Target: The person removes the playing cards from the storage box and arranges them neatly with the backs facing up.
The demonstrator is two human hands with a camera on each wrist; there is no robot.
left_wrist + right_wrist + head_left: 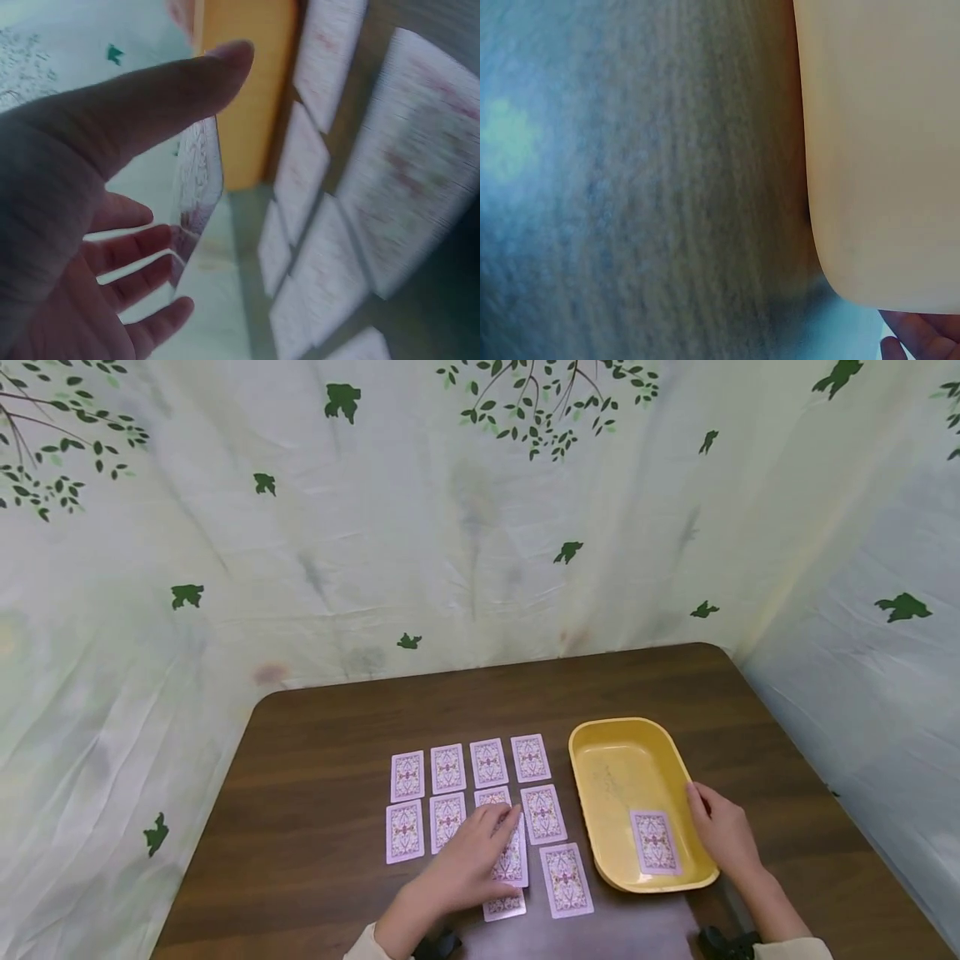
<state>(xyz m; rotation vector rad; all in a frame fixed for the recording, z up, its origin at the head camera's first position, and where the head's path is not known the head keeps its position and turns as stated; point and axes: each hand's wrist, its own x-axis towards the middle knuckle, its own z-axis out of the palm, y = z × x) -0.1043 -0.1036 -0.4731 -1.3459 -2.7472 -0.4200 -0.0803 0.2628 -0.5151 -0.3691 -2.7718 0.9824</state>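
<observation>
My left hand (468, 864) holds a playing card (513, 862) with a purple-patterned back, thumb on one side and fingers on the other. In the left wrist view that held card (199, 169) is seen nearly edge-on. Below it, another card (505, 907) shows partly on the table, the rest hidden by the hand and held card. My right hand (723, 831) grips the right rim of a yellow tray (615, 760). One face-down card (656, 843) lies inside, toward the tray's near end. From the right wrist, only some fingers appear beneath the tray's corner.
Several face-down cards lie in rows left of the tray, including a far-row card (531, 757) and a near one (566, 881) close to its left side. The brown wooden table (315, 777) meets a leaf-patterned cloth (450, 527) behind and at the right.
</observation>
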